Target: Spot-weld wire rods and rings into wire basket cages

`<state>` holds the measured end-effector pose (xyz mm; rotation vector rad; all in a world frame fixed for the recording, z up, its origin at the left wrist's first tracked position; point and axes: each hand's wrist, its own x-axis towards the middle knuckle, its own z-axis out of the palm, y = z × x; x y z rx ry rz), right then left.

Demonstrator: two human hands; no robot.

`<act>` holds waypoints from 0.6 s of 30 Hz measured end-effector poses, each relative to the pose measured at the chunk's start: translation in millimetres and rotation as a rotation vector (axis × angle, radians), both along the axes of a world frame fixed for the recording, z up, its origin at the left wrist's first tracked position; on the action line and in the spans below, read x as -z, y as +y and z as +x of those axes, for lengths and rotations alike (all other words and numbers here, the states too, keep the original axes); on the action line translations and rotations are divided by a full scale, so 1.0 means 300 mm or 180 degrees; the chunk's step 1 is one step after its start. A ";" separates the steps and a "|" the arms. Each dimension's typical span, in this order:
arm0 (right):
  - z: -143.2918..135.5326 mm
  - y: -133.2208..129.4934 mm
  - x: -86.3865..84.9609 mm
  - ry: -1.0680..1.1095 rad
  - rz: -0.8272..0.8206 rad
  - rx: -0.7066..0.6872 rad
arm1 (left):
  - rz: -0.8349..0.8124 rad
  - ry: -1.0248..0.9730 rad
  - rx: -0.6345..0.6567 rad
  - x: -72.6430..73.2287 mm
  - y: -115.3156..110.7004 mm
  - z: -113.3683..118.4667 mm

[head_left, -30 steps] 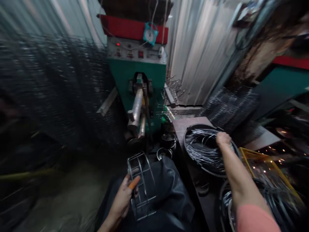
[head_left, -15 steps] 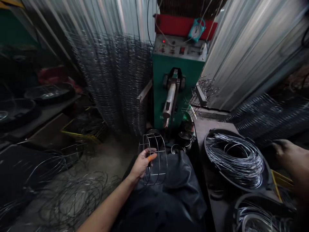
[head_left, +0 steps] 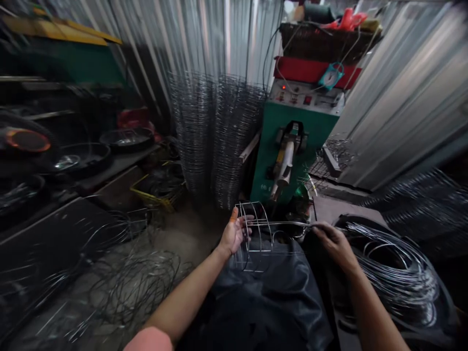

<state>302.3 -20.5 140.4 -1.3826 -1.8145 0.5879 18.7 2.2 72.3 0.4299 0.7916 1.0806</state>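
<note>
My left hand [head_left: 234, 233] has its thumb and fingers around the left side of a small wire cage [head_left: 259, 234], held above the dark apron [head_left: 278, 292] on my lap. An orange wrap covers the thumb. Thin straight metal wires [head_left: 287, 223] are pinched in my right hand [head_left: 334, 242], to the right of the cage. They run level toward my left fingers, with their left ends inside or in front of the cage; I cannot tell which.
Ahead stands a green machine [head_left: 310, 119] with a projecting metal arm [head_left: 287, 161]. Tall stacks of wire frames [head_left: 234, 141] lean left of it. Coiled wire [head_left: 405, 282] fills a black basin at right. Loose wire [head_left: 135, 287] litters the floor at left, near a yellow crate [head_left: 148, 192].
My right hand has come from the far right, over by the basin, to beside the cage, now with wires in it. The camera view has swung left. My left hand keeps the cage.
</note>
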 end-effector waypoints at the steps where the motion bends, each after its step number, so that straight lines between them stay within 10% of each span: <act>1: -0.022 0.012 0.048 0.0079 -0.0084 -0.0086 | 0.0005 -0.0021 -0.0037 -0.004 -0.001 -0.008; 8: -0.125 0.018 0.195 0.0026 -0.0459 -0.0576 | 0.0107 0.0596 -0.0445 0.018 -0.034 0.014; 18: -0.292 0.059 0.054 -0.1188 -0.0825 -0.1427 | 0.0284 0.1213 -0.0581 0.073 -0.052 0.023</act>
